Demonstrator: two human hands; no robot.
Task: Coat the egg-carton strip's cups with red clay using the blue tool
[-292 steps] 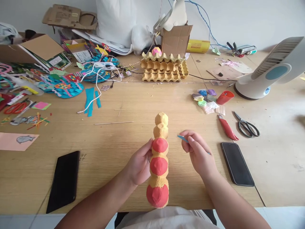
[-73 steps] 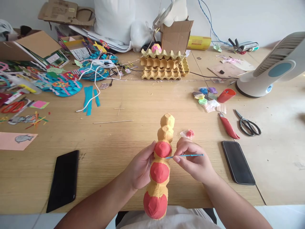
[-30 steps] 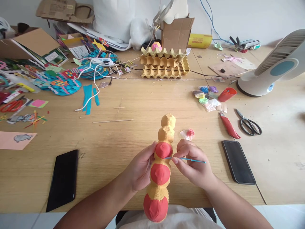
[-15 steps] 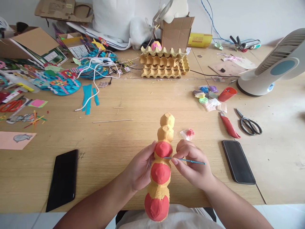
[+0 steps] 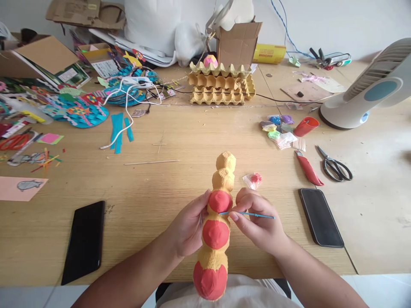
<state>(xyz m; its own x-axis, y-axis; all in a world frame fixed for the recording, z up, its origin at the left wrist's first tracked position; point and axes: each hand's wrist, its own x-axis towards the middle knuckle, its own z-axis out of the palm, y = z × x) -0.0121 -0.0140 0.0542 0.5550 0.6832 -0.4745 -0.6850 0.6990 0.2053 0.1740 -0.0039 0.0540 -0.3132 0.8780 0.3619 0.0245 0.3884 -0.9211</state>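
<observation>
My left hand [image 5: 188,226] is wrapped round a long yellow egg-carton strip [image 5: 218,218] with three bumps covered in red clay, held above the table edge. My right hand [image 5: 258,220] pinches a thin blue stick tool [image 5: 253,214], whose tip touches the lower edge of the topmost red bump. A small plastic bag of red clay [image 5: 253,179] lies on the table just beyond my right hand.
Black phones lie at the left [image 5: 85,239] and right [image 5: 321,217]. A red craft knife [image 5: 308,169], scissors [image 5: 334,164], a red cup [image 5: 305,126] and clay bags [image 5: 278,132] sit to the right, a fan [image 5: 366,90] beyond. Stacked egg trays [image 5: 220,87] and paper crafts [image 5: 80,111] fill the back.
The red clay bag has appeared on the table since the oldest frame. My right hand brought the blue stick to the top red bump and has stayed there, shifting only slightly.
</observation>
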